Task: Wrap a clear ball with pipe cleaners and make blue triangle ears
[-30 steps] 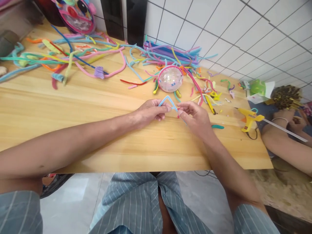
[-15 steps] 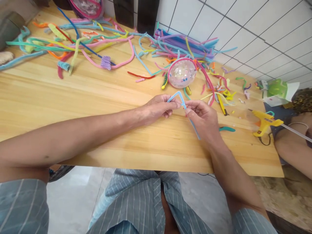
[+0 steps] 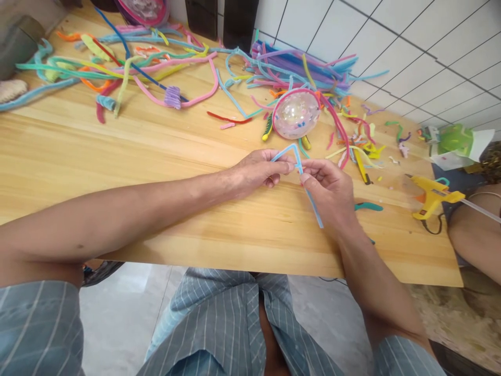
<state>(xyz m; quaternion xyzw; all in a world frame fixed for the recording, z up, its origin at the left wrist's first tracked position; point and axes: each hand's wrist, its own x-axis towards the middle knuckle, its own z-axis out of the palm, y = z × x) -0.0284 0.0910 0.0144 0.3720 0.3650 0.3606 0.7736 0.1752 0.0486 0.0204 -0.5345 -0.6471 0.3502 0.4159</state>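
A light blue pipe cleaner (image 3: pixel 314 207), bent to a sharp peak, is held between my two hands above the wooden table. My left hand (image 3: pixel 263 168) pinches its left leg, thumb and fingers pressed together. On the other leg, my right hand (image 3: pixel 330 189) grips between thumb and forefinger, and the long end hangs down past the palm. A short crosswise bit of blue shows where the fingertips nearly meet. Just beyond the hands sits a clear dome with a pink rim (image 3: pixel 296 115). Teal-handled pliers (image 3: pixel 368 206) lie partly hidden behind my right wrist.
Loose pipe cleaners (image 3: pixel 129 73) spread over the back left, with a thick bundle (image 3: pixel 301 68) by the tiled wall. Small scraps and a yellow cutter (image 3: pixel 360 166) lie to the right. A yellow glue gun (image 3: pixel 434 196) stands near the right edge, beside another person's arm (image 3: pixel 475 230).
The view has shifted slightly, moving the table things a little to the right in the picture. Both hands keep their hold on the bent pipe cleaner, with hardly any change in pose.
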